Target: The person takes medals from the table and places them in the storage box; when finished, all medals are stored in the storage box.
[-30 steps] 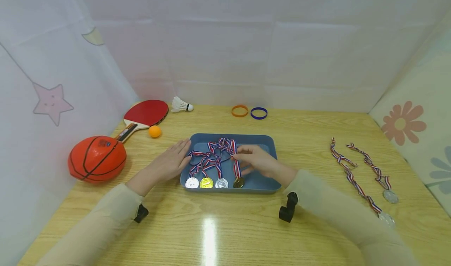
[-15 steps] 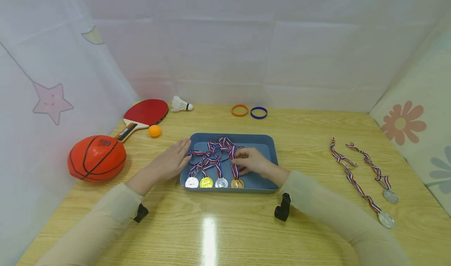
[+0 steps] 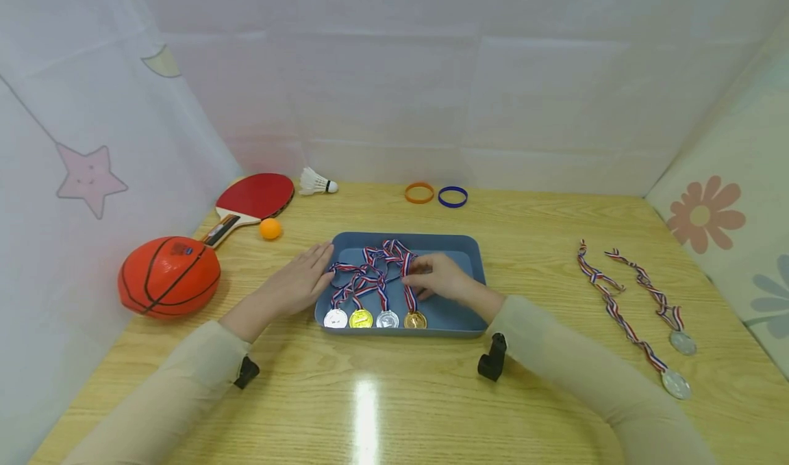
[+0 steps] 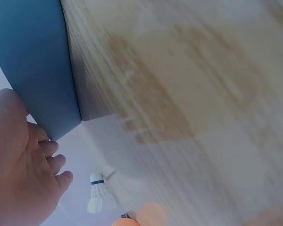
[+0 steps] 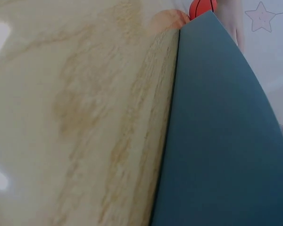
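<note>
In the head view a blue-grey tray (image 3: 456, 321) holds several medals on striped ribbons, their discs lined up along the near wall. From the left come a silver medal (image 3: 335, 319), a yellow-gold medal (image 3: 361, 319), another silver medal (image 3: 387, 320) and a bronze-gold medal (image 3: 415, 320). My right hand (image 3: 440, 278) reaches into the tray with curled fingers, pinching the bronze-gold medal's ribbon (image 3: 411, 299); the fingertips are partly hidden. My left hand (image 3: 298, 280) lies with straight fingers against the tray's left rim. The left wrist view shows that hand (image 4: 23, 174) against the tray's outer wall (image 4: 37, 61).
Two silver medals (image 3: 676, 384) with twisted ribbons lie on the right of the table. A basketball (image 3: 169, 277), a table tennis bat (image 3: 259, 196), an orange ball (image 3: 270, 229) and a shuttlecock (image 3: 317, 182) are on the left. Orange (image 3: 419, 193) and blue wristbands (image 3: 453, 197) lie behind the tray.
The bronze-gold medal has gone from dark and tilted to flat and bright beside the silver one. My right hand has shifted slightly left with its ribbon. My left hand has stayed put.
</note>
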`<state>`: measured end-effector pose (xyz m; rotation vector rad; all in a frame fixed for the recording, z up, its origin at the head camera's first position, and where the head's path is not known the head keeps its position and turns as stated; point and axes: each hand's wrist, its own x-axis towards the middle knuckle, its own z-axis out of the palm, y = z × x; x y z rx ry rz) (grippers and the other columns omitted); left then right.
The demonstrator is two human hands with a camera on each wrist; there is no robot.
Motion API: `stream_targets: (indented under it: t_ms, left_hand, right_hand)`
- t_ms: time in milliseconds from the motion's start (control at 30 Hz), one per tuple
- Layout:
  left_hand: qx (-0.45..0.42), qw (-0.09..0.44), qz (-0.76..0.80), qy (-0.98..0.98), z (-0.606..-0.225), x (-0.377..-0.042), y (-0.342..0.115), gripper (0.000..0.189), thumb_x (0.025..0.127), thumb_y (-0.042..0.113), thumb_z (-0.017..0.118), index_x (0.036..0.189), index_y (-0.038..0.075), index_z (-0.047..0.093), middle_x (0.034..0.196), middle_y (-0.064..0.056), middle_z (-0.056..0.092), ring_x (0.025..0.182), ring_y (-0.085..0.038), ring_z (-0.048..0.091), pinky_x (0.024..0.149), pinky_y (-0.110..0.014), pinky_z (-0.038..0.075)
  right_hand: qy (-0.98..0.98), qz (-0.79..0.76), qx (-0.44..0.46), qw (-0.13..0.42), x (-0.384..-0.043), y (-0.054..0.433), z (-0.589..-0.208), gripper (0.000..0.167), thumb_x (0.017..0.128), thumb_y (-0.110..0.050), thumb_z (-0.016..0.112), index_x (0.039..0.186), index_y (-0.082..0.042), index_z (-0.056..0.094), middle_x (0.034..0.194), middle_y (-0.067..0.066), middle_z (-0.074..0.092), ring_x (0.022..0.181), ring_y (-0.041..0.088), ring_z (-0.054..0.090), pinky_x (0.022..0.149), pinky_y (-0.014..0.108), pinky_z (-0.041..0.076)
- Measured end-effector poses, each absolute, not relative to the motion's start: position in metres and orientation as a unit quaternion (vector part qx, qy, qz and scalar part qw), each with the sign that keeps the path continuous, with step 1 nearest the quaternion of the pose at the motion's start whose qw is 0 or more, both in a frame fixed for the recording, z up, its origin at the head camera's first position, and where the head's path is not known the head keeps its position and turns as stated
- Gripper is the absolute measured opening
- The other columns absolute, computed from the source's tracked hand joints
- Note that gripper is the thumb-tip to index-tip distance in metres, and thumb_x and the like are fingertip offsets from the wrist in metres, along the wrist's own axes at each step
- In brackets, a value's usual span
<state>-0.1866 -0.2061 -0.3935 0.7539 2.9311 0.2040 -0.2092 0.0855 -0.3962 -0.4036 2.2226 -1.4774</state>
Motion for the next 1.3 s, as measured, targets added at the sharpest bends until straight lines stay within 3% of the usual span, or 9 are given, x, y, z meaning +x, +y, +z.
stream_targets:
  t_ms: [233, 367, 667, 967, 1167, 1300]
  left_hand:
    - [0.246, 0.055, 0.069, 0.965, -0.393, -0.186, -0.206, 0.060, 0.099, 0.031, 0.034, 0.144, -0.005, 0.016, 0.150, -0.019, 0.014, 0.136, -0.035, 0.014, 0.108, -0.047, 0.015]
    - [0.244, 0.061, 0.067, 0.966, -0.393, -0.186, -0.206, 0.060, 0.100, 0.031, 0.034, 0.145, -0.004, 0.015, 0.150, -0.018, 0.014, 0.136, -0.035, 0.013, 0.108, -0.047, 0.014]
    - [0.244, 0.063, 0.070, 0.965, -0.392, -0.185, -0.205, 0.060, 0.100, 0.031, 0.034, 0.144, -0.005, 0.016, 0.150, -0.019, 0.015, 0.136, -0.035, 0.014, 0.108, -0.047, 0.014]
    - [0.243, 0.065, 0.072, 0.965, -0.391, -0.186, -0.205, 0.060, 0.100, 0.030, 0.034, 0.145, -0.005, 0.015, 0.150, -0.019, 0.015, 0.136, -0.035, 0.013, 0.108, -0.047, 0.014]
    - [0.241, 0.065, 0.070, 0.966, -0.392, -0.186, -0.205, 0.060, 0.100, 0.031, 0.034, 0.145, -0.004, 0.015, 0.150, -0.019, 0.014, 0.136, -0.035, 0.013, 0.108, -0.047, 0.014]
    - [0.241, 0.067, 0.074, 0.965, -0.391, -0.185, -0.205, 0.061, 0.099, 0.031, 0.034, 0.145, -0.004, 0.015, 0.150, -0.019, 0.014, 0.136, -0.035, 0.012, 0.108, -0.048, 0.014]
  right_hand:
    - [0.832, -0.482, -0.183, 0.204, -0.210, 0.082, -0.395, 0.022, 0.086, -0.015, 0.066, 0.100, 0.003, 0.066, 0.070, 0.009, 0.060, 0.053, 0.016, 0.058, 0.051, 0.034, 0.053]
    - [0.822, -0.492, -0.179, 0.223, -0.211, 0.077, -0.397, 0.027, 0.086, -0.013, 0.066, 0.104, 0.006, 0.063, 0.066, 0.010, 0.061, 0.046, 0.015, 0.057, 0.048, 0.033, 0.053]
    - [0.792, -0.530, -0.148, 0.266, -0.210, 0.073, -0.396, 0.031, 0.087, -0.001, 0.060, 0.115, 0.011, 0.056, 0.089, 0.016, 0.066, 0.052, 0.015, 0.059, 0.051, 0.031, 0.054]
    - [0.773, -0.557, -0.154, 0.262, -0.207, 0.084, -0.394, 0.012, 0.086, 0.002, 0.059, 0.094, 0.005, 0.050, 0.077, 0.015, 0.059, 0.054, 0.019, 0.060, 0.054, 0.036, 0.055]
    - [0.792, -0.526, -0.195, 0.240, -0.201, 0.107, -0.379, 0.016, 0.088, -0.003, 0.059, 0.100, 0.008, 0.056, 0.083, 0.015, 0.057, 0.061, 0.023, 0.061, 0.059, 0.041, 0.055]
    - [0.782, -0.542, -0.218, 0.216, -0.197, 0.131, -0.366, 0.019, 0.088, -0.005, 0.060, 0.102, 0.008, 0.057, 0.086, 0.018, 0.057, 0.068, 0.033, 0.061, 0.061, 0.045, 0.054]
